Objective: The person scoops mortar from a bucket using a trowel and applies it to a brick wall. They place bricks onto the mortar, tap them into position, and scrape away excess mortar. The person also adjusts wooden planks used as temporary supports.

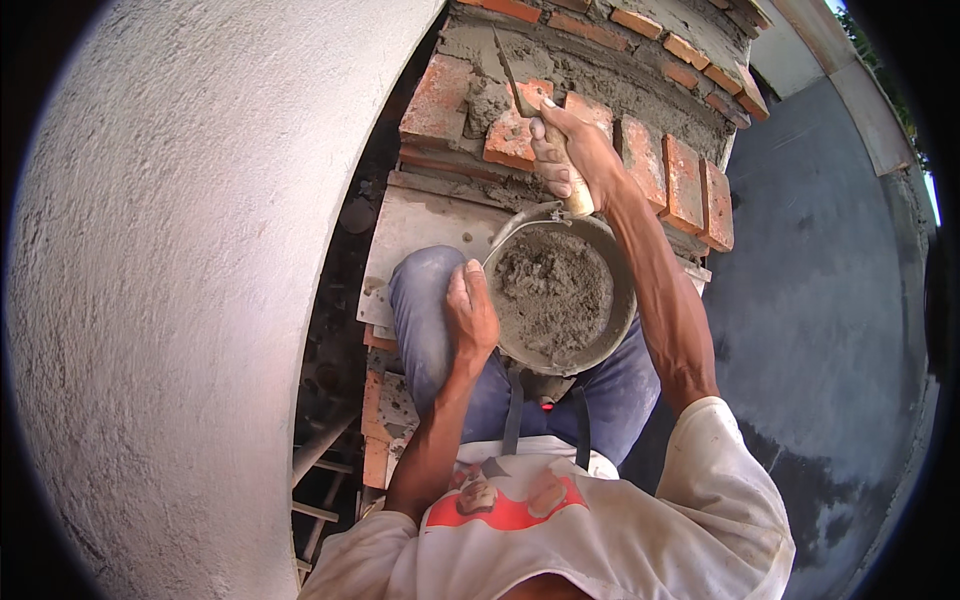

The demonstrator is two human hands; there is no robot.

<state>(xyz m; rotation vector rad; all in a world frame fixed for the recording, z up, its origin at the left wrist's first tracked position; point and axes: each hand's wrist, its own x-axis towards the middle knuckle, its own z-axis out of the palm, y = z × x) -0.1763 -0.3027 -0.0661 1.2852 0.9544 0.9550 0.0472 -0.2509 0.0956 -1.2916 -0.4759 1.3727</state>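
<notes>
My right hand (575, 160) grips the pale handle of a trowel (511, 75), its narrow blade angled up and left over mortar and bricks on the stepped brickwork. Below it sits a bucket (619, 300) with grey wet mortar (550, 295) inside, between my knees. My left hand (470, 305) is closed at the bucket's left rim, beside my left knee. Several red bricks (683, 185) stand in a row above the bucket, mortar smeared around them (485, 110).
A rough white wall (160, 250) rises on the left, with a dark gap and rungs (315, 510) beside it. A grey smooth wall (820, 300) is on the right. A mortar-spotted board (390, 280) lies under my left leg; more brick courses (635, 25) run along the top.
</notes>
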